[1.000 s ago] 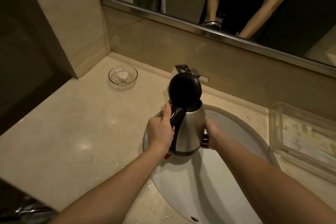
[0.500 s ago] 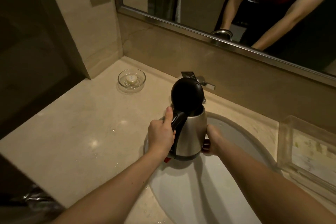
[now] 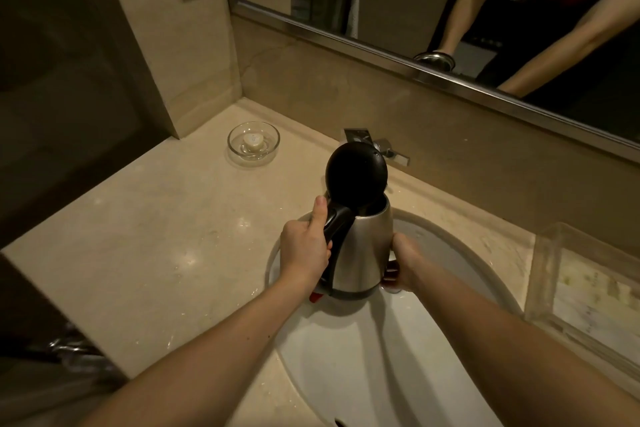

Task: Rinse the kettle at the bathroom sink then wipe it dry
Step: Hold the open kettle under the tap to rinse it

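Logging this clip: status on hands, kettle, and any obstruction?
Left hand gripping kettle handle, right hand bracing its lower side. Kettle upright over sink, lid open. Nothing in the way.

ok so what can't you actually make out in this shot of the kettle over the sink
- Inside of the kettle: head view, the raised black lid and dim light hide whether it holds water.
- Faucet: mostly hidden behind the lid, so running water cannot be told.
- Right hand fingers: wrapped behind the kettle's far side.
- Clear tray: cut off by the right edge, contents blurred.
- Item in the glass dish: too small to identify.
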`<state>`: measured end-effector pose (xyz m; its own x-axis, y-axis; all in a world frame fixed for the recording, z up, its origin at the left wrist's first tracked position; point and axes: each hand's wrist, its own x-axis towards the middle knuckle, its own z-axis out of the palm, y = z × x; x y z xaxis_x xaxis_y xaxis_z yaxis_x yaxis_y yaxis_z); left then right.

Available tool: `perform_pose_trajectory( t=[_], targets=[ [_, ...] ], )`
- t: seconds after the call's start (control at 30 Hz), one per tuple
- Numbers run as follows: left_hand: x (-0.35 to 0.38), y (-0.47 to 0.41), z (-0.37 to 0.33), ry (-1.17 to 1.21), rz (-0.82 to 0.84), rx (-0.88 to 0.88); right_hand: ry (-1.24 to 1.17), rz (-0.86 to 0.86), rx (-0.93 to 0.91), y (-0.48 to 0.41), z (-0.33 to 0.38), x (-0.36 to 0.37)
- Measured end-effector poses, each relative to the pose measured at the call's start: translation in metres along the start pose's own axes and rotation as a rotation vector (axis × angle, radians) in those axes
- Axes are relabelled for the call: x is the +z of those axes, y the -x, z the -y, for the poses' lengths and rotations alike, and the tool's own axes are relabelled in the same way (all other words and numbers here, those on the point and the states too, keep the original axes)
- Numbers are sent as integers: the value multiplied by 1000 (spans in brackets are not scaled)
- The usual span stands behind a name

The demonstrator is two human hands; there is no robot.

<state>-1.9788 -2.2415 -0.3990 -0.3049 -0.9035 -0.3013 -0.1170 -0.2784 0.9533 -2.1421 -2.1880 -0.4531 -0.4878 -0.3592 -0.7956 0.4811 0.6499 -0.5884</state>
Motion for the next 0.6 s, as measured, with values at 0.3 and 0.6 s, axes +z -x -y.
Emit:
perform_pose_trajectory(
  t=[0.3, 0.6],
  targets=[
    [4, -3, 1, -6, -3, -3, -9, -24, 10, -3, 5, -2],
    [2, -5, 2, 13, -3, 5, -8, -38, 12, -3, 4, 2]
  ],
)
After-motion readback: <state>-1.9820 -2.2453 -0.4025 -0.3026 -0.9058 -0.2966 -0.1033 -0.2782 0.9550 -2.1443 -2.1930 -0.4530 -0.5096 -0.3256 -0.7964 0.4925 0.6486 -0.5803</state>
